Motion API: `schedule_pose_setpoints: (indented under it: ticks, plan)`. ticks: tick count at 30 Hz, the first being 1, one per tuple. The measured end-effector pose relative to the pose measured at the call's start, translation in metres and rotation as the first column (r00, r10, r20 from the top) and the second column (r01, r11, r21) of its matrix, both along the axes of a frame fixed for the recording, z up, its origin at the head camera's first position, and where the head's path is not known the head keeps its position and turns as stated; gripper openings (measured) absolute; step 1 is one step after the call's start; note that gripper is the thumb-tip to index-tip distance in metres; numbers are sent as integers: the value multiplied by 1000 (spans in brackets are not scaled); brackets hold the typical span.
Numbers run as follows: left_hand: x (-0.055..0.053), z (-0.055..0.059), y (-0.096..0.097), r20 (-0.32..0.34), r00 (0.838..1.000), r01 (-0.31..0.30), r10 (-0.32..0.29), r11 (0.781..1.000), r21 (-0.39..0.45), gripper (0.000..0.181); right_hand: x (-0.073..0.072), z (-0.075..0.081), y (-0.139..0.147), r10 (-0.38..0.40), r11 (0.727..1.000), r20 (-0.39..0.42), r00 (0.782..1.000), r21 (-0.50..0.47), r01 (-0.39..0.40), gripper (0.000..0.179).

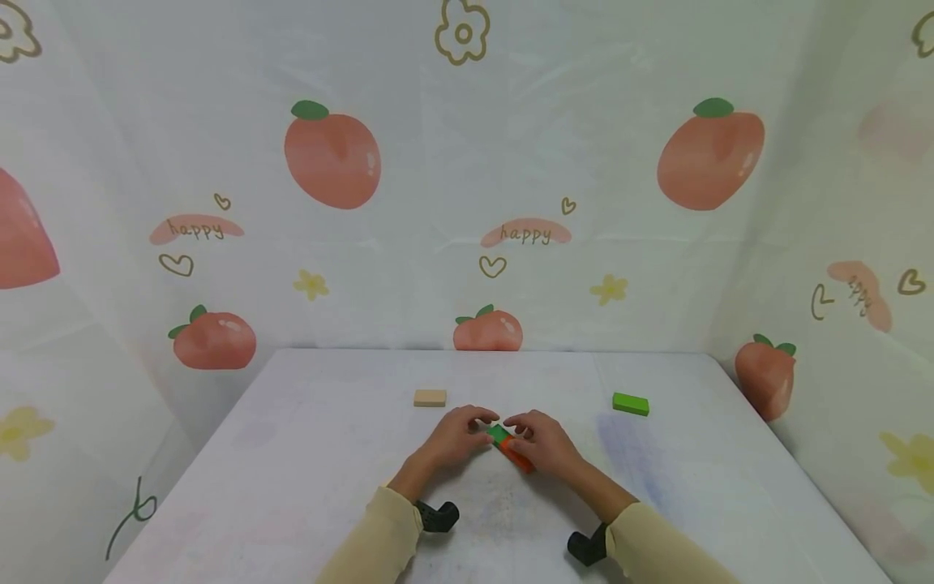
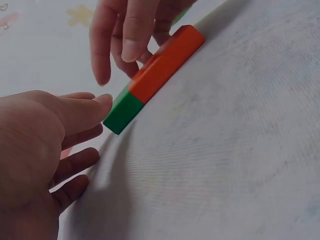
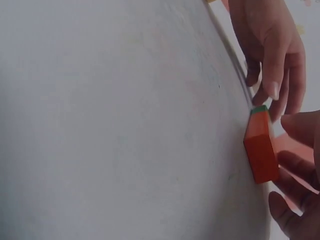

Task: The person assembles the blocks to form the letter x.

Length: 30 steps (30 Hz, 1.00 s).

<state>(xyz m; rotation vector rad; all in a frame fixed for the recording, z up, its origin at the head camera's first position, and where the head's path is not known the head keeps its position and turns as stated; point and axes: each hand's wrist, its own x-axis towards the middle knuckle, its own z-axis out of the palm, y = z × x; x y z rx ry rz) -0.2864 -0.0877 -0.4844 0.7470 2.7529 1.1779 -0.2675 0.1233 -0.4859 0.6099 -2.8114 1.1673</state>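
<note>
A green block [image 1: 499, 433] and an orange block [image 1: 521, 461] lie end to end on the white table, forming one slanted row. Beside the green end is my left hand [image 1: 456, 439], its thumb tip close to the block in the left wrist view and its fingers loosely bent. My right hand [image 1: 549, 443] hovers around the orange block. In the right wrist view its thumb [image 3: 299, 125] stands apart from the orange block [image 3: 261, 150], with relaxed fingers near the block's side. Whether either hand touches a block is hard to tell.
A beige block [image 1: 430, 398] lies farther back, left of the hands. A light green block [image 1: 631, 404] sits at the back right. Behind the table [image 1: 328, 454] hangs a white curtain [image 1: 554, 97] printed with fruit. Each wrist carries a black camera mount [image 1: 438, 517].
</note>
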Motion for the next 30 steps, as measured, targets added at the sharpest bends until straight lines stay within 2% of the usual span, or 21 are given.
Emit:
schedule_pose_setpoints:
  ticks: [7,12,16,24,30]
  plan:
    - [2,4,-7,47,998,-28,28,1000,10,29,-7,-3,10,129,992,-1,992,10,-129,23]
    - [6,7,-15,72,996,-55,53,998,17,28,-11,-3,14,164,986,34,986,1,-164,24]
    - [10,10,-24,68,996,-54,52,998,27,28,-14,-5,16,185,983,61,981,4,-185,25]
    - [17,16,-42,67,997,-51,50,999,11,26,-19,-7,18,239,971,66,969,-6,-239,25]
    - [22,17,-53,68,997,-44,44,999,6,26,-20,-5,18,242,970,109,964,-9,-243,26]
